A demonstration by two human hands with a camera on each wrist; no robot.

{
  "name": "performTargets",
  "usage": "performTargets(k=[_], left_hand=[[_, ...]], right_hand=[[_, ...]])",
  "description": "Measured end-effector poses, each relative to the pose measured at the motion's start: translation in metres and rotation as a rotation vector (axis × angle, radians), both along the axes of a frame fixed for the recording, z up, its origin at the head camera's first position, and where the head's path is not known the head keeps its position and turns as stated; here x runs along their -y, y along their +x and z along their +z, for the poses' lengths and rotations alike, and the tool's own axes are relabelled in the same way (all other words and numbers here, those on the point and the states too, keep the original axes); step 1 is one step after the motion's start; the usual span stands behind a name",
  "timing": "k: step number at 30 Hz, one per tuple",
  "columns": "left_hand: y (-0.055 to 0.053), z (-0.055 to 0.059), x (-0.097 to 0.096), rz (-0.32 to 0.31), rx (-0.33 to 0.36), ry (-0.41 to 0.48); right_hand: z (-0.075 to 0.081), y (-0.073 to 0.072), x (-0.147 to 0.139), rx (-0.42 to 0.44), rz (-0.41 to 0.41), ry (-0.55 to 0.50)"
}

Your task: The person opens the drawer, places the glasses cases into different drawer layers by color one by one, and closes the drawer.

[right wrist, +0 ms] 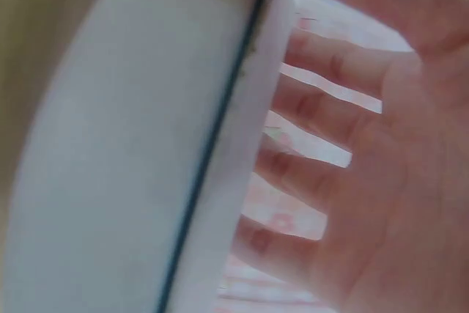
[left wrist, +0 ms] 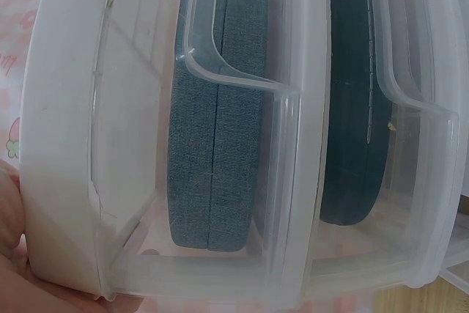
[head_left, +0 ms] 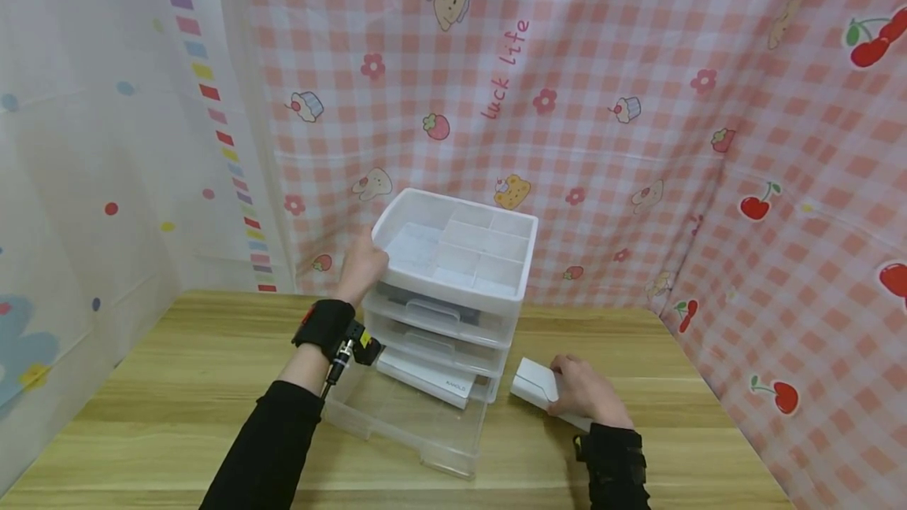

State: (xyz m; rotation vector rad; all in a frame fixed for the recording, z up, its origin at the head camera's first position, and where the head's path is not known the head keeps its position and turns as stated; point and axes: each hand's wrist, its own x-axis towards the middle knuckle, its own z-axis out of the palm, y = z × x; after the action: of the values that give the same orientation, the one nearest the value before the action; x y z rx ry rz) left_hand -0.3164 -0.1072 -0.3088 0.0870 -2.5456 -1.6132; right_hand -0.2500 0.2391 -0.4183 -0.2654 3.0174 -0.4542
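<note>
A white plastic drawer organizer (head_left: pixel 453 290) with clear drawers stands on the table. My left hand (head_left: pixel 363 262) grips the left edge of its divided top tray (head_left: pixel 407 246); in the left wrist view fingers (left wrist: pixel 11 214) show at that edge. Right of the organizer my right hand (head_left: pixel 584 392) holds a long white case (head_left: pixel 534 384) between thumb and fingers. A dark seam runs along the case (right wrist: pixel 139 122) in the right wrist view. The bottom drawer (head_left: pixel 404 419) is pulled out, with a flat white box (head_left: pixel 428 378) with printed lettering at its back.
Behind the clear fronts of the upper drawers lie a blue-grey fabric case (left wrist: pixel 216 137) and a darker teal case (left wrist: pixel 352 122). The wooden table (head_left: pixel 227 360) extends to both sides. Printed cloth curtains (head_left: pixel 602 140) hang at the back and sides.
</note>
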Motion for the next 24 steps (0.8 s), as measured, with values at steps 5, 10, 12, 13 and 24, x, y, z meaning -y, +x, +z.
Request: performTargets(k=[5,10,12,13,24], left_hand=[[-0.001,0.001,0.000,0.004,0.002,-0.009],[-0.001,0.001,0.001,0.001,0.019,-0.001],[-0.001,0.001,0.001,0.004,0.019,0.000],[-0.001,0.001,0.001,0.006,0.015,-0.005],[-0.003,0.000,0.001,0.020,-0.003,-0.036]], right_hand=[[0.017,0.010,0.003,0.000,0.027,-0.006],[0.031,0.021,0.005,-0.038,0.071,-0.037],[0.037,0.026,0.007,-0.046,0.087,-0.051],[0.040,0.028,0.008,-0.050,0.098,-0.057],[0.055,0.043,0.043,-0.136,0.226,-0.031]])
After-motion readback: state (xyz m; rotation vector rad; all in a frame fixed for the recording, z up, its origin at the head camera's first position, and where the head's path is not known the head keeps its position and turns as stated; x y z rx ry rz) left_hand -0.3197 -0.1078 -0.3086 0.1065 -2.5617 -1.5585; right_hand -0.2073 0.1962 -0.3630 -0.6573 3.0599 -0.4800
